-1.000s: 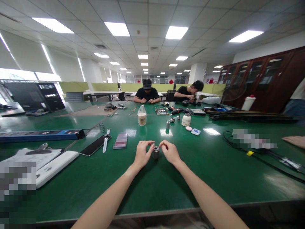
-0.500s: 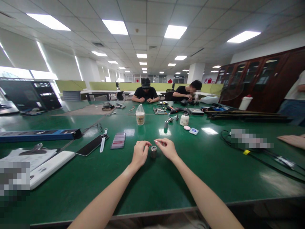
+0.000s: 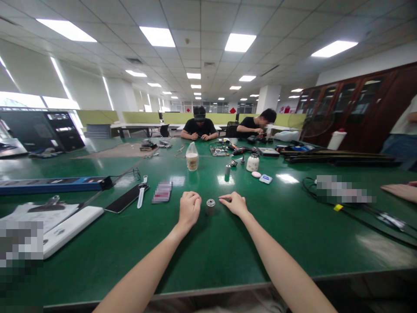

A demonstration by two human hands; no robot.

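A short grey metal cylinder (image 3: pixel 210 208) with a ring-like top stands upright on the green table between my two hands. To its left, my left hand (image 3: pixel 189 211) is closed, fingers curled inward; whatever they may hold is hidden. On the other side, my right hand (image 3: pixel 235 204) has its fingers stretched toward the cylinder, with a gap beside the thumb and nothing visible in it. Neither hand touches the cylinder. A second, slimmer metal cylinder (image 3: pixel 227 170) stands farther back.
A bagged cup (image 3: pixel 192 160), a white jar (image 3: pixel 253 163) and a small blue-white case (image 3: pixel 266 178) stand beyond my hands. Left lie a watch (image 3: pixel 141 193), a black tablet-like slab (image 3: pixel 123 199) and a white bar (image 3: pixel 73 232). Black cables (image 3: pixel 353 217) and another person's hand (image 3: pixel 400 191) are right.
My hands have drawn apart from above the cylinder, the left curling closed and the right moving rightward. The cylinder stays standing in place.
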